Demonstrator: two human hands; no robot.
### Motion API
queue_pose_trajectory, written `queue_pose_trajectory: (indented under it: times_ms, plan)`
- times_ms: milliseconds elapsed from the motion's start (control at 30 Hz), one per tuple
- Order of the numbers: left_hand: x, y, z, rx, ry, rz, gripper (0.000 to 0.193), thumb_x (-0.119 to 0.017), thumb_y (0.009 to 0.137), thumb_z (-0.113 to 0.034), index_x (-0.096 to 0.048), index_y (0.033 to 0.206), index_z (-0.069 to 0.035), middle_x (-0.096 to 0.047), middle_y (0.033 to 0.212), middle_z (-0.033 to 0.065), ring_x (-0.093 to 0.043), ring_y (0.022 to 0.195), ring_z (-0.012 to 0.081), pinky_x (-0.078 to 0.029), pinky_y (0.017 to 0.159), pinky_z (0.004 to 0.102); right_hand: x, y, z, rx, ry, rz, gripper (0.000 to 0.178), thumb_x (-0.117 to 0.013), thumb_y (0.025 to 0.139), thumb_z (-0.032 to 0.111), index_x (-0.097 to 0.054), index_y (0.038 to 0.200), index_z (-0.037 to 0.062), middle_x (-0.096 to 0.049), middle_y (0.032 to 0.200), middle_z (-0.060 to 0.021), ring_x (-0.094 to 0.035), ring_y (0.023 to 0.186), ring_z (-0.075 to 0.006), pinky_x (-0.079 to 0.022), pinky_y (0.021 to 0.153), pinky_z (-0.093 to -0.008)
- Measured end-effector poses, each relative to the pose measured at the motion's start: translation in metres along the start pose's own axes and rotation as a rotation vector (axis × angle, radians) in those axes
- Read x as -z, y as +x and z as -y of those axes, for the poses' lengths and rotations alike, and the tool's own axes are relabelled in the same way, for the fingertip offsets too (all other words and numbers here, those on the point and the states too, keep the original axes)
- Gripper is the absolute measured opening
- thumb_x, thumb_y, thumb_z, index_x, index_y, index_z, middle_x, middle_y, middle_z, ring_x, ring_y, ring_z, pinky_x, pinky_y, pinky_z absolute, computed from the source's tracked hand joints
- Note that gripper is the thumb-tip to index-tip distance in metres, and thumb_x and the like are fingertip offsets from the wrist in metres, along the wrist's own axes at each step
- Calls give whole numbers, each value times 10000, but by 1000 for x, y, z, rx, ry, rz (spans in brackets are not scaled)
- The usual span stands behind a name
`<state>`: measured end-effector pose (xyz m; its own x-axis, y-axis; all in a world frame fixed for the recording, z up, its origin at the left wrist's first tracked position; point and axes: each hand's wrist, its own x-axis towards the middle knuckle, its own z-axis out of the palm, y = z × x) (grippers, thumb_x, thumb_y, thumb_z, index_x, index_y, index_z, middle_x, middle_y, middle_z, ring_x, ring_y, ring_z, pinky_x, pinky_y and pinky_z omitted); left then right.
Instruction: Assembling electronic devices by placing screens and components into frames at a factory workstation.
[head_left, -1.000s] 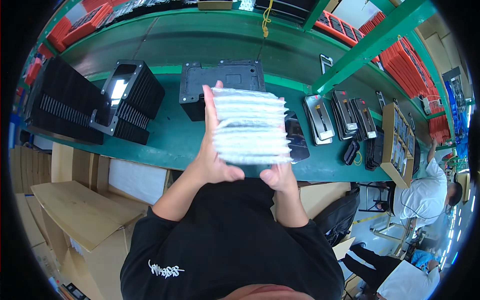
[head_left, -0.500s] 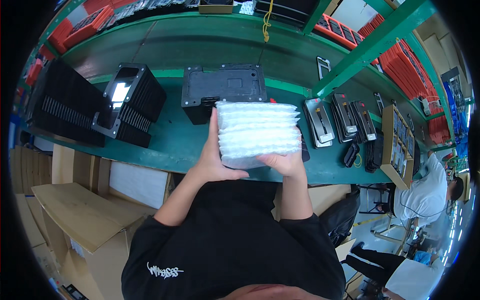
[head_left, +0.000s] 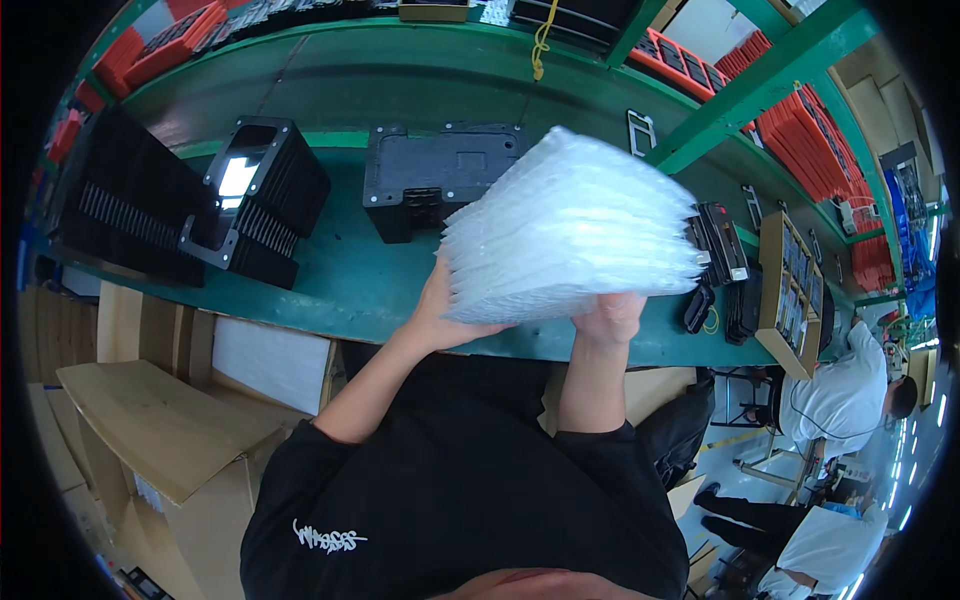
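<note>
Between my two hands a stack of white bubble-wrap pouches is held up above the green bench, tilted with its layered edges toward me. My left hand wraps its lower left side, fingers partly hidden behind it. Under the front right edge, my right hand grips with curled fingers, some out of sight. Behind the stack stands a dark grey block of stacked trays, partly covered by the pouches.
Black slotted stacks stand at the bench's left. Right of the pouches lie flat black-and-silver parts and a cardboard tray of small parts. An open cardboard box is at lower left. A green post crosses upper right; co-workers are far right.
The pouch stack has risen, turned and tilted, its upper part swinging to the right. Both hands have moved with it, still gripping, and it now covers some of the parts on the right.
</note>
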<state>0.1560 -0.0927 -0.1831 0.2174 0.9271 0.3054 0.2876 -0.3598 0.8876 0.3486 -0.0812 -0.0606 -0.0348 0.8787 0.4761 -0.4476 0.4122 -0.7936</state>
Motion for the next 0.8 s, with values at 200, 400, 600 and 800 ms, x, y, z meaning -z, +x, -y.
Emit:
queue_pose_trajectory:
  times_ms: [200,400,600,800]
  plan:
    - [-6,8,-10,46,-170,6,881,-956,669,-189,-434,1367,-65,-504,1335,146,-574,1241,268,-531,994,392,25,28,27,267,663,44,747,-600,975,531,-371,1555,118,-390,1588,-150,-349,1482,-407,-305,1198,-608]
    - [-8,12,-24,188,-617,-63,822,-934,655,-43,-463,1328,-83,-527,1195,57,-600,1189,201,-553,956,331,65,-15,-17,-231,188,302,610,-559,1006,418,-457,1515,98,-264,1665,-146,-312,1504,-376,-199,1247,-565]
    - [0,12,-25,28,-399,-69,625,-905,712,8,-545,1220,-45,-663,1123,67,-659,1080,181,-616,894,360,6,-75,-36,-204,-98,230,881,-866,676,578,-637,1306,6,-46,1673,-313,-234,1505,-483,-243,1193,-499]
    - [25,25,-67,207,-183,63,466,-883,731,-47,-612,1110,-26,-756,931,91,-747,893,232,-613,828,383,15,-38,43,-58,-867,554,800,-919,641,479,-647,1195,-29,-150,1629,-347,-211,1496,-490,-262,1179,-557]
